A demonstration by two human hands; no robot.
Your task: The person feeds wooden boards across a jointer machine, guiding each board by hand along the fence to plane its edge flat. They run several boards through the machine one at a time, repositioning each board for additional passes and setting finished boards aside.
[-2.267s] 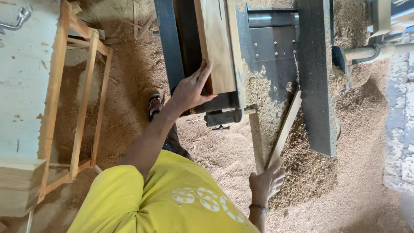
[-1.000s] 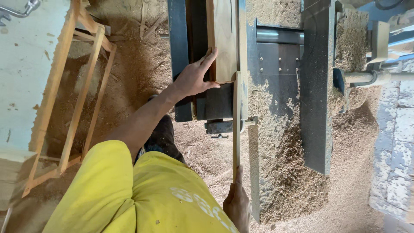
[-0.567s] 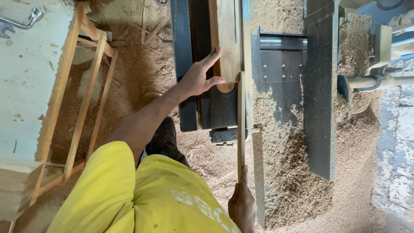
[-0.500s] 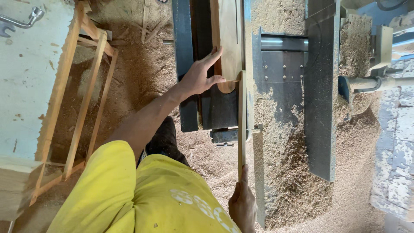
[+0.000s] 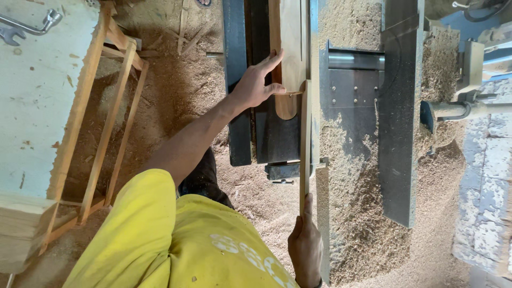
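Left hand [image 5: 255, 85] is spread flat on the pale round-ended wooden board [image 5: 288, 58] lying on the dark metal machine table [image 5: 266, 133]. Right hand [image 5: 305, 248] pinches the near end of a thin long wooden strip [image 5: 304, 144], which now stands edge-up along the board instead of slanting off right. No containers, just sawdust heaps [image 5: 352, 176].

We see a bright yellow shirt [image 5: 160, 240] with a white printed pattern on its front. The board [image 5: 290, 48] under our left hand [image 5: 253, 85] is pale tan wood, and the thin strip [image 5: 304, 144] our right hand [image 5: 306, 250] grips is the same light tan. The machine table [image 5: 256, 106] is dark blue-black. Sawdust [image 5: 352, 176] lies in a sandy, speckled brown. The wooden frame [image 5: 101, 122] is orange-tan, the bench top [image 5: 37, 96] off-white with brown flecks.
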